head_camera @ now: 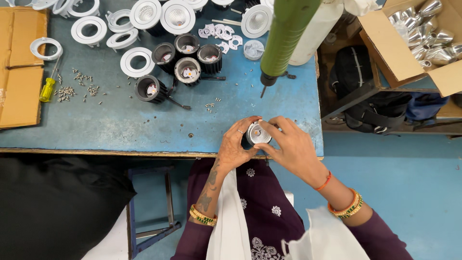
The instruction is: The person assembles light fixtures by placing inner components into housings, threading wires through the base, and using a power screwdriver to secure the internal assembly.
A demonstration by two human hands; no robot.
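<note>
The grip is shared: the left hand [234, 146] and right hand [290, 144] both close around one lamp body [258, 134] at the near edge of the counter [144, 120], reflector facing up, so it stays steady. A green driver [284, 38] hangs just above. Screws [210, 106] lie near.

The person wears a dark purple garment with small white flower embroidery and a white scarf hanging down the front. The left hand [234, 147] has a ring on one finger, dark patterned markings along the forearm and gold-green bangles. The right hand [292, 147] has an orange thread at the wrist, and orange-gold bangles further up.
</note>
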